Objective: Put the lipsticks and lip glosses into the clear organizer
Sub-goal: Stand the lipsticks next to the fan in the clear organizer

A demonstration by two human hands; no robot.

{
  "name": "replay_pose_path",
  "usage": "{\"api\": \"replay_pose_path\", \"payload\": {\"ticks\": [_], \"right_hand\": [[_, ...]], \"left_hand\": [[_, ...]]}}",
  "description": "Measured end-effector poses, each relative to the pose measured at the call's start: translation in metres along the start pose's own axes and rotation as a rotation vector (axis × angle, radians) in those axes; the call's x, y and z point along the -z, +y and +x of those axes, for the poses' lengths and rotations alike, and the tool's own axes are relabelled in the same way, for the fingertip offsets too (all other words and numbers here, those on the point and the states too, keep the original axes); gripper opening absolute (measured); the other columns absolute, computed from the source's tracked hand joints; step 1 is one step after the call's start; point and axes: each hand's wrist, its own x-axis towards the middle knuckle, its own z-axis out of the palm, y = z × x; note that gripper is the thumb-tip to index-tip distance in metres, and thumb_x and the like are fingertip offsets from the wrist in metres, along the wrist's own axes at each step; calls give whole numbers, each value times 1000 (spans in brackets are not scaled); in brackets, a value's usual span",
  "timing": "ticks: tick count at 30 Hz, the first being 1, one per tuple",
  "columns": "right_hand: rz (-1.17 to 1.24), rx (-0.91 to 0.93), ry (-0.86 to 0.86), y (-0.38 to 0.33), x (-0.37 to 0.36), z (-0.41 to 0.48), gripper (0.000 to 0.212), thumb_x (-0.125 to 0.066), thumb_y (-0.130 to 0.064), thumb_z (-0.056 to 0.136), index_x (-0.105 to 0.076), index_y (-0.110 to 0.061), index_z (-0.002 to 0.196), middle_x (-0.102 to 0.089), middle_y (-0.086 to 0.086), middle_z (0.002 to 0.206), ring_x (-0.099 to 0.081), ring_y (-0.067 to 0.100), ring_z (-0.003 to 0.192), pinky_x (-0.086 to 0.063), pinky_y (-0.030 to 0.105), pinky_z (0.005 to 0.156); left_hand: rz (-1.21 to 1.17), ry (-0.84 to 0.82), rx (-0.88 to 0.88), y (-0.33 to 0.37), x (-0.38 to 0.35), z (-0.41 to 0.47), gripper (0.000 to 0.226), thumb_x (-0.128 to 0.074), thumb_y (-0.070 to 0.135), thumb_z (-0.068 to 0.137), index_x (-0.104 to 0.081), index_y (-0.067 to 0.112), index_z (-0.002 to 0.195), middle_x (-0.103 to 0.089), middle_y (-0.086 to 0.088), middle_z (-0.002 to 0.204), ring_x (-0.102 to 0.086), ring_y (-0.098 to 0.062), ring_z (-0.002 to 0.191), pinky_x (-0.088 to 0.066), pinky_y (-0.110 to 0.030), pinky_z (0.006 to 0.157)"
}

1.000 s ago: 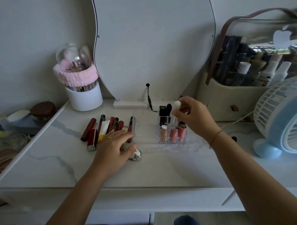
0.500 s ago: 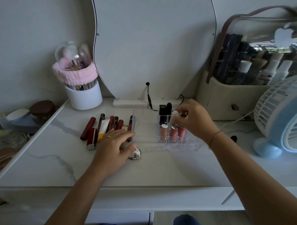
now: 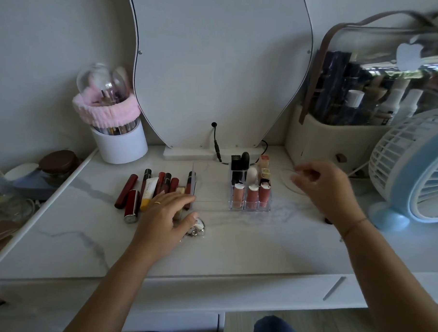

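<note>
Right hand [image 3: 322,188] has pulled back to the right of the clear organizer [image 3: 248,208]; it is empty, fingers loosely curled. White-capped tube [image 3: 252,172] now stands in the middle row, behind three pink glosses [image 3: 251,196]. Left hand [image 3: 164,215] lies flat, fingers extended, on the near end of the loose row of lipsticks and glosses [image 3: 159,183]. Several are left on the tabletop; judged roughly half done.

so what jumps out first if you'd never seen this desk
The clear organizer sits mid-table, with three pink glosses upright in its front row. Left of it a row of red tubes lies flat, the left hand resting on some, while the right hand hovers empty to the organizer's right. A tall mirror stands behind.
</note>
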Motion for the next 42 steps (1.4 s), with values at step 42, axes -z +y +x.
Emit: {"api": "replay_pose_path", "payload": {"ticks": [42], "right_hand": [[366,66,-119,-87,-22,33,25,-69,-16,80,-61,-17,104,-70,0,89,-67,13,76,-57,29,75]], "left_hand": [[-28,14,33,2,0,-1,36,-67,30,85,-62,23,120,-64,3,119,-52,-16,120,-36,-45,107]]}}
